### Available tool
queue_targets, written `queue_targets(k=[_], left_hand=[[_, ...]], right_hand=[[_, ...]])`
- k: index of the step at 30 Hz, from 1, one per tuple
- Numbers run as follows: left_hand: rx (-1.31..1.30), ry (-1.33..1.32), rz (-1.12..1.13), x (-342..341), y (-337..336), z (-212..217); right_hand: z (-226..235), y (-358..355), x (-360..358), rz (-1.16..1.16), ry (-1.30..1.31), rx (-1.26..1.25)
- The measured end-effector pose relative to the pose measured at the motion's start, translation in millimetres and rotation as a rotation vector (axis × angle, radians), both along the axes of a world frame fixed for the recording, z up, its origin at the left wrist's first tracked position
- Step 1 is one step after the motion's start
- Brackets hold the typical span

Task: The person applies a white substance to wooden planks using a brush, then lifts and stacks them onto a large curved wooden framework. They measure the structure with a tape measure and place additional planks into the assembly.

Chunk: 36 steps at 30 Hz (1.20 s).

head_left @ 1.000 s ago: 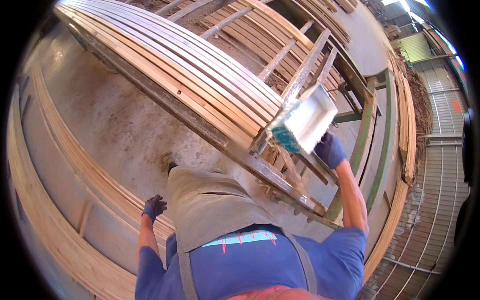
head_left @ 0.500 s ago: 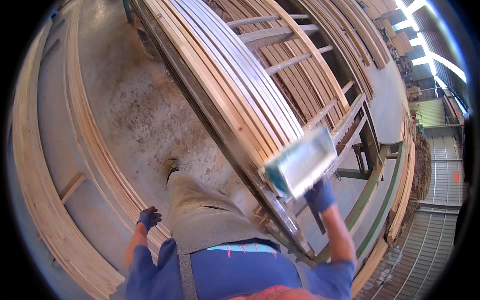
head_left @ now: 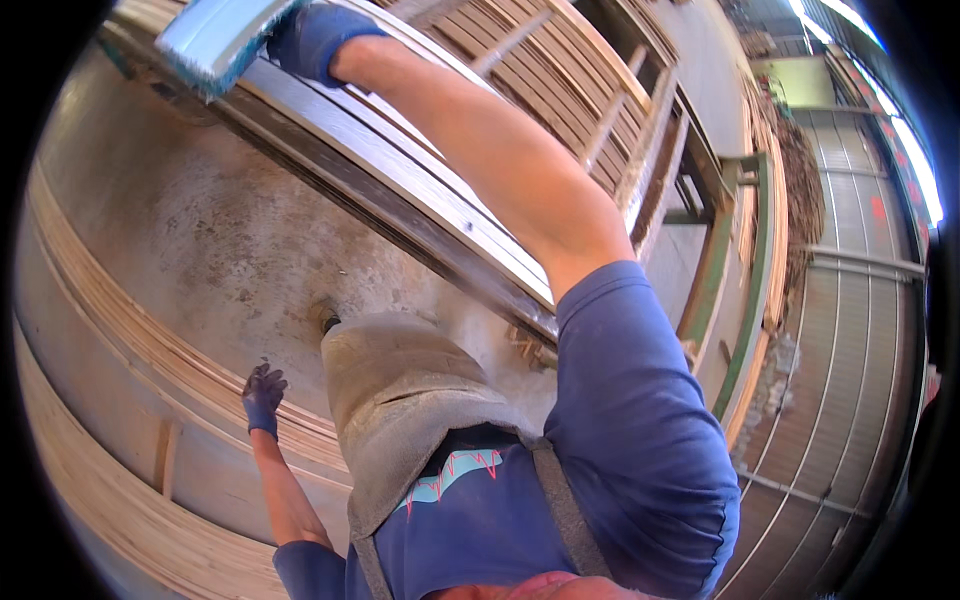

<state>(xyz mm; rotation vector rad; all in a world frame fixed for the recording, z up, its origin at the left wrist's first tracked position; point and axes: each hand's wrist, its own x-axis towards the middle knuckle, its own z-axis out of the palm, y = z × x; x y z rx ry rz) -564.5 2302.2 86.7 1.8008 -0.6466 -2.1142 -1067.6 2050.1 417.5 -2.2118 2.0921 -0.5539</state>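
At the upper left of the frame, the rectangular tray-like tool (head_left: 218, 38) is pale blue-white with a fuzzy teal edge; the gloved right hand (head_left: 315, 45) is dark navy. The gloved left hand (head_left: 263, 397), lower left, is navy too. The short-sleeved shirt (head_left: 640, 415) is blue, its turquoise chest panel (head_left: 450, 478) crossed by a red zigzag; the cloth apron (head_left: 400, 365) is grey-brown. Long wooden boards (head_left: 385, 155) mid-frame gleam silvery white; the concrete floor (head_left: 230, 200) is grey, mottled brown.

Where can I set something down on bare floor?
Bare floor lies between the dark rail and the narrow boards on the left. Along and beyond the rail it is crowded: pale boards, the right hand and its bluish tool.
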Motion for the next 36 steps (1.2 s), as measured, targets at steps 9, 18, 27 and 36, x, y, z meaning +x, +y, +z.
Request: queue_targets(k=[9, 18, 27, 36], left_hand=[[0.328, -0.083, -0.009, 19, 81, -48], [0.323, -0.051, -0.193, -54, 149, -8], [0.171, -0.118, -0.189, -93, 125, 34], [0.242, -0.227, -0.192, -68, 141, 33]], right_hand=[[17, 472, -107, -0.1, -0.037, 0.267], [95, 684, -151, -0.468, -0.161, 0.431], [51, 501, -165, -0.399, -0.046, 0.241], [47, 660, -192, -0.475, -0.31, 0.23]])
